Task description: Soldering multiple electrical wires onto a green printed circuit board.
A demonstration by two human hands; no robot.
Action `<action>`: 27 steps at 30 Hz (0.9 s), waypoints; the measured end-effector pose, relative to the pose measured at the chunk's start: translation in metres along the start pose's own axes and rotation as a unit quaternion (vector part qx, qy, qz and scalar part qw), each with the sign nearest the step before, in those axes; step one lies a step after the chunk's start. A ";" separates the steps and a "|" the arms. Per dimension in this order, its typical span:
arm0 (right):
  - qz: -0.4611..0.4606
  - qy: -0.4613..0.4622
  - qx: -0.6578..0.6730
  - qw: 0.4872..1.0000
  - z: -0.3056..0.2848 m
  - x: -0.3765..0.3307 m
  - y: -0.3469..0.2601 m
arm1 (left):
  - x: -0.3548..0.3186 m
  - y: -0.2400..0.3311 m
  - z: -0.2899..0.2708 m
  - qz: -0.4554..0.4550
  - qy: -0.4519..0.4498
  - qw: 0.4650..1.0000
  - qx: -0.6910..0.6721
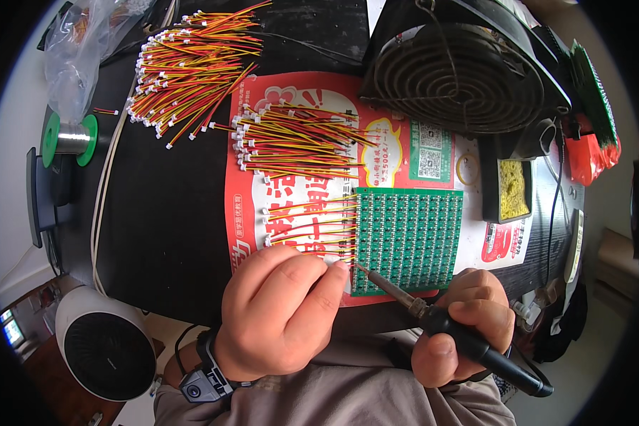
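A green circuit board panel (408,241), covered in small repeated circuits, lies on a red and white printed sheet (238,206). Along its left edge several red and yellow wire leads (309,207) with white plugs run out to the left. My left hand (280,312) is closed at the lower end of this row, thumb and forefinger pinching a wire lead whose end meets the board's edge. In my right hand (468,323) is a soldering iron (444,323) with a black handle. Its tip points at the board's left edge, close to my left fingertips; whether it touches is too small to tell.
Loose wire leads lie in a large pile (192,71) and a smaller one (298,142). A black fan (461,78) stands at the back right, near a yellow sponge (513,188) in its holder. Left are a solder spool (71,138), a plastic bag (78,71) and a cable (105,192).
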State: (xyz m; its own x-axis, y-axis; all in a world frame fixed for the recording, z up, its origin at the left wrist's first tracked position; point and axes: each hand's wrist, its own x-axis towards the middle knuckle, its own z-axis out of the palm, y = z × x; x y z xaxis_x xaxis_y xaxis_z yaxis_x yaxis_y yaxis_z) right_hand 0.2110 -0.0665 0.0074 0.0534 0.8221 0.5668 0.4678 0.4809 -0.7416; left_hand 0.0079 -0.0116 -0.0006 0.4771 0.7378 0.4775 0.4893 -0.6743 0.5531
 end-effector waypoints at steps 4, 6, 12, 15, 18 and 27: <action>0.001 0.003 -0.003 1.000 0.001 0.000 0.000 | 0.000 0.000 0.001 -0.002 0.001 1.000 0.001; 0.000 0.004 -0.004 1.000 0.001 0.000 0.000 | 0.000 -0.001 0.001 -0.002 0.001 1.000 0.001; -0.004 0.009 -0.001 1.000 0.002 0.000 0.001 | 0.000 0.001 -0.001 -0.002 -0.002 1.000 0.004; -0.003 0.008 -0.003 1.000 0.002 0.000 0.002 | 0.000 -0.001 0.001 0.000 -0.002 1.000 0.000; -0.002 0.007 0.000 1.000 0.002 0.001 0.000 | 0.000 0.000 0.000 0.001 -0.001 1.000 0.002; 0.006 0.021 0.006 1.000 -0.001 -0.002 -0.002 | -0.001 -0.001 0.002 0.009 0.000 1.000 0.004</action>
State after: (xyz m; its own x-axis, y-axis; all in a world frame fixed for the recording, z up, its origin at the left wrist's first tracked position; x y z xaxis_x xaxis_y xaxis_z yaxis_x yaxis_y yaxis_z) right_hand 0.2109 -0.0697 0.0079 0.0960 0.8145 0.5722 0.4554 0.4752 -0.7528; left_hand 0.0084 -0.0116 -0.0025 0.4859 0.7261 0.4865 0.4867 -0.6872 0.5393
